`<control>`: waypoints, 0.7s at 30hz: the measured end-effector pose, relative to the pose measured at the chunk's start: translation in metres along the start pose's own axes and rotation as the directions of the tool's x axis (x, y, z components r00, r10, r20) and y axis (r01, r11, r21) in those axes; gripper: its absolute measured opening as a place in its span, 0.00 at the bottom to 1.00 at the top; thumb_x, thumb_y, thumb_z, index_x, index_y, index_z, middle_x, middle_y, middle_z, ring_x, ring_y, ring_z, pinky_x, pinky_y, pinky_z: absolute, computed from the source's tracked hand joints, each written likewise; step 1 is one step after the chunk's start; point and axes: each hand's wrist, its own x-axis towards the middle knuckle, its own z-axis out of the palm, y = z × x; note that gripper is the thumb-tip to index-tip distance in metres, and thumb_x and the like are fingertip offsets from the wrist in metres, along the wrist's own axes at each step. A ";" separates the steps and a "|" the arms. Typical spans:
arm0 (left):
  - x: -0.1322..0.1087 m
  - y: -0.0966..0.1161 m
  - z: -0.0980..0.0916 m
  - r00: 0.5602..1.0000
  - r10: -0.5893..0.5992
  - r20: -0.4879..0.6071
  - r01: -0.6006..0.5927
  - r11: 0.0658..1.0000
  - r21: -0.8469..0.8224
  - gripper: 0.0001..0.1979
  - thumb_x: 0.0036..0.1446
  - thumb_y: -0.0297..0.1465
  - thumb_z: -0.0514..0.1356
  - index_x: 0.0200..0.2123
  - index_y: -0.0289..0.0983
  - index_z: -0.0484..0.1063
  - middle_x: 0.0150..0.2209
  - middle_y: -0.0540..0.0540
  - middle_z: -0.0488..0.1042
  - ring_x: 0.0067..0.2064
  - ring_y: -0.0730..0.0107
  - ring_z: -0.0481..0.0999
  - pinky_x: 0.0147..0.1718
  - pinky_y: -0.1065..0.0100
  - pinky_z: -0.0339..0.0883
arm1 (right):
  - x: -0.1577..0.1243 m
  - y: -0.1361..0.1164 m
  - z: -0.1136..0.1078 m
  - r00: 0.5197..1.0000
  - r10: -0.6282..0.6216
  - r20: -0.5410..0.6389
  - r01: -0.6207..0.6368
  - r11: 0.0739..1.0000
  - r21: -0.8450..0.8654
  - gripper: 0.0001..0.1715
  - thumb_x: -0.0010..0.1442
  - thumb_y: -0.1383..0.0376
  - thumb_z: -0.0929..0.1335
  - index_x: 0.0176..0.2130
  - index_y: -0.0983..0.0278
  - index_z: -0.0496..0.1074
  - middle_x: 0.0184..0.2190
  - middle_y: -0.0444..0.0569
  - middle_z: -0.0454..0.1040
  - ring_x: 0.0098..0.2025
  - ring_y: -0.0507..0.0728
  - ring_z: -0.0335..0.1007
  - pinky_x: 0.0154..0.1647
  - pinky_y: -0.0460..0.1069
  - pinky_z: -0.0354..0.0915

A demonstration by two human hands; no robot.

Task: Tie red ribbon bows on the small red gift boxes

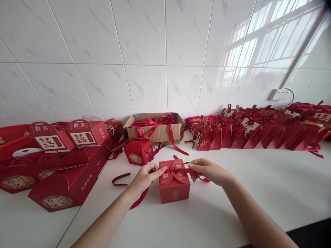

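A small red gift box [174,187] with rounded top flaps stands on the white counter [258,193] in front of me. A dark red ribbon [178,170] runs across its top through the flaps. My left hand [144,177] pinches the ribbon at the box's left side, and the ribbon's tail hangs down past my wrist. My right hand [208,171] pinches the ribbon's other end at the box's right side. Both hands are closed on the ribbon.
Behind stands another small red box [138,151] and a cardboard carton [155,129] full of red ribbons. Larger red boxes [64,186] lie stacked at the left. A long row of finished red boxes [258,132] lines the tiled wall at the right. A loose ribbon loop [120,179] lies at left.
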 end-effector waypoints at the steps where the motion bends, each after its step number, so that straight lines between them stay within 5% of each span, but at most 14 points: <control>1: 0.000 -0.001 0.000 1.000 -0.002 -0.003 0.002 1.000 0.001 0.23 0.50 0.45 0.61 0.21 0.38 0.51 0.22 0.55 0.51 0.24 0.77 0.48 0.22 0.71 0.44 | 0.000 0.000 -0.002 0.999 -0.038 0.019 0.037 0.998 0.054 0.23 0.53 0.50 0.68 0.24 0.66 0.69 0.22 0.45 0.69 0.24 0.49 0.62 0.27 0.45 0.58; 6: 0.000 -0.003 0.000 1.000 0.012 0.000 -0.012 1.000 -0.002 0.23 0.51 0.44 0.61 0.21 0.38 0.52 0.22 0.56 0.50 0.24 0.76 0.47 0.23 0.71 0.44 | -0.001 0.001 0.000 0.980 -0.196 -0.017 0.195 0.956 0.221 0.11 0.49 0.59 0.73 0.26 0.64 0.75 0.21 0.42 0.66 0.26 0.49 0.61 0.31 0.47 0.61; 10: 0.000 -0.003 0.001 1.000 0.022 -0.008 -0.022 1.000 -0.021 0.22 0.51 0.43 0.61 0.21 0.37 0.53 0.22 0.55 0.52 0.25 0.76 0.49 0.23 0.72 0.45 | 0.001 -0.001 0.015 0.946 -0.305 -0.109 0.323 0.915 0.243 0.06 0.52 0.61 0.72 0.30 0.61 0.78 0.36 0.47 0.72 0.29 0.49 0.64 0.33 0.47 0.63; 15: -0.002 0.000 0.004 0.998 0.059 -0.027 -0.059 0.998 -0.017 0.21 0.50 0.44 0.61 0.22 0.38 0.54 0.24 0.54 0.54 0.27 0.75 0.54 0.26 0.72 0.50 | 0.007 -0.003 0.031 0.961 -0.246 -0.125 0.263 0.953 0.148 0.14 0.54 0.57 0.70 0.39 0.62 0.77 0.16 0.39 0.66 0.14 0.44 0.48 0.16 0.44 0.48; 21: -0.008 -0.001 0.011 0.989 0.107 -0.106 -0.098 0.991 0.091 0.21 0.50 0.46 0.60 0.23 0.38 0.54 0.24 0.54 0.54 0.28 0.73 0.57 0.29 0.71 0.54 | 0.012 -0.008 0.043 0.936 -0.211 -0.282 0.232 0.972 0.043 0.19 0.51 0.55 0.71 0.40 0.64 0.78 0.17 0.42 0.69 0.14 0.45 0.53 0.13 0.43 0.52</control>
